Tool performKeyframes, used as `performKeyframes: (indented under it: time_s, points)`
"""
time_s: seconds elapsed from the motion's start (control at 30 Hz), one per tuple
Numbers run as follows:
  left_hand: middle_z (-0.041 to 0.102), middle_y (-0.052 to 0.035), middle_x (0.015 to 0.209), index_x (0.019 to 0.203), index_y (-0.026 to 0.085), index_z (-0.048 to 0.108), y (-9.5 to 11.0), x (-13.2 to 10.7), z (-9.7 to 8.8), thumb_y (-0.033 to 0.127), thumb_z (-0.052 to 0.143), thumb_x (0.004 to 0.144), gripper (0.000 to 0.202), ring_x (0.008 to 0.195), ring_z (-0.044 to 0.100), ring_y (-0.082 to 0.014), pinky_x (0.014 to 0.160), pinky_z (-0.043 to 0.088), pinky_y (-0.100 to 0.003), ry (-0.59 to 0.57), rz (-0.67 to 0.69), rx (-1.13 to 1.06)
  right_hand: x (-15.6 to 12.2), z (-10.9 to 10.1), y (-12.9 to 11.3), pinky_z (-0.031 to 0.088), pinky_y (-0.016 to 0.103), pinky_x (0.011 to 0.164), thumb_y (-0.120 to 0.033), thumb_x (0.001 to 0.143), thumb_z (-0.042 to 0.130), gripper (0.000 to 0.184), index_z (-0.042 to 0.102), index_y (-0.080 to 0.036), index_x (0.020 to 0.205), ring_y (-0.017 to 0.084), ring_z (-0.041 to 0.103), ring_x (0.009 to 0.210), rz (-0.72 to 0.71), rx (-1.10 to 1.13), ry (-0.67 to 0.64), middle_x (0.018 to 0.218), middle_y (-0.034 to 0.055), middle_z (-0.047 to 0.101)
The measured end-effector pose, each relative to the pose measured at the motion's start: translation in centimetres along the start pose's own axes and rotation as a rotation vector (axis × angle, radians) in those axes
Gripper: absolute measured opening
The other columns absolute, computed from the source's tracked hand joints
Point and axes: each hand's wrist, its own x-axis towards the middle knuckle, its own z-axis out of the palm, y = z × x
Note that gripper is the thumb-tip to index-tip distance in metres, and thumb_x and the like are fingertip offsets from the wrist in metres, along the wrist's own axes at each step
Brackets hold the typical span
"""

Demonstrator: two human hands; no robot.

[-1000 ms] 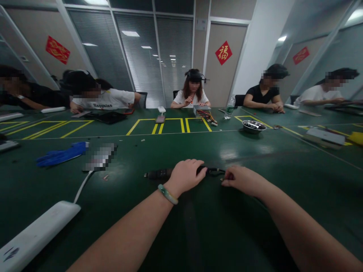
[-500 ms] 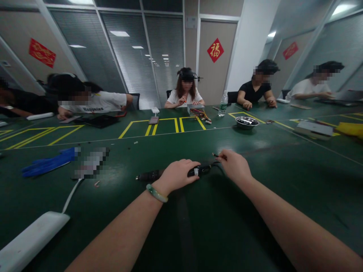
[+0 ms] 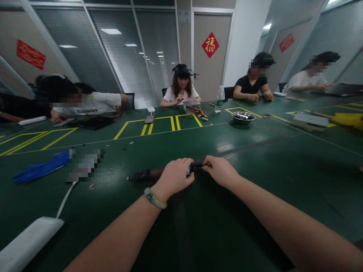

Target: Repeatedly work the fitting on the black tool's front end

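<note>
A long black electric screwdriver (image 3: 144, 175) lies on the green table, its metal tip pointing left. Wrapped round its rear half is my left hand (image 3: 176, 174), a jade-coloured bangle on the wrist. At the tool's right end, my right hand (image 3: 219, 170) is closed, pinching a thin black cable (image 3: 199, 167) close to the rear of the screwdriver. My fingers cover the cable's end, so I cannot tell whether it is plugged in.
On the left are a blue glove (image 3: 42, 167), a phone (image 3: 86, 164) and a white power bank (image 3: 32, 241) joined by a cable. Further off stand a metal bowl (image 3: 243, 117), a water bottle (image 3: 219, 99) and a grey box with wires (image 3: 192, 107). Several people sit across the table.
My right hand has moved left, bringing the cable end it pinched against the screwdriver's rear. My left hand keeps its hold on the tool. The whole view has shifted slightly.
</note>
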Motion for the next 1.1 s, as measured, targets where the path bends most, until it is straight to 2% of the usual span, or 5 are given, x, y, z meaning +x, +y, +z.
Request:
performKeyframes:
  time_s: [0.3,0.57,0.83,0.93,1.1]
  points:
    - [0.063,-0.0031,0.099,0.101,0.023,0.059,0.7,0.5,0.5,0.035,0.053,0.089,0.018,0.090,0.059,-0.0194,0.079,0.046,-0.033,0.044,-0.050,0.026,-0.2,-2.2,1.1,0.039,0.027,0.065,-0.034,0.079,0.067,0.012,0.071,-0.033,0.091,0.018,0.061,0.080,0.076,-0.094,-0.055,0.086,-0.0024,0.069]
    - [0.061,-0.0021,0.099,0.097,0.023,0.058,1.2,0.8,0.8,0.037,0.057,0.090,0.015,0.089,0.057,-0.0196,0.077,0.043,-0.034,0.043,-0.026,0.058,-0.1,-1.6,0.6,0.042,0.028,0.069,-0.035,0.075,0.070,0.016,0.073,-0.033,0.091,0.019,0.062,0.084,0.044,-0.089,-0.172,0.090,-0.0028,0.069]
    - [0.060,-0.0025,0.101,0.098,0.023,0.058,0.8,0.7,0.5,0.034,0.059,0.088,0.015,0.093,0.055,-0.0199,0.079,0.043,-0.034,0.028,0.035,0.031,-0.2,-2.4,1.6,0.040,0.024,0.059,-0.036,0.078,0.066,0.018,0.071,-0.024,0.090,0.016,0.060,0.072,0.084,-0.017,-0.256,0.082,0.0002,0.068]
    - [0.060,-0.0029,0.101,0.099,0.023,0.059,0.7,0.7,0.4,0.030,0.057,0.087,0.014,0.093,0.055,-0.0199,0.080,0.043,-0.034,0.043,0.067,0.015,-0.2,-3.2,1.6,0.038,0.025,0.058,-0.031,0.082,0.061,0.016,0.073,-0.025,0.089,0.015,0.060,0.068,0.065,-0.047,-0.305,0.077,-0.0003,0.068]
    - [0.060,-0.0024,0.098,0.097,0.023,0.060,0.7,0.7,0.6,0.024,0.054,0.088,0.011,0.090,0.056,-0.0189,0.077,0.043,-0.034,0.070,0.074,0.033,-0.1,-3.3,0.8,0.039,0.025,0.064,-0.028,0.081,0.064,0.019,0.074,-0.030,0.097,0.017,0.062,0.078,0.032,-0.129,-0.306,0.086,-0.0010,0.070]
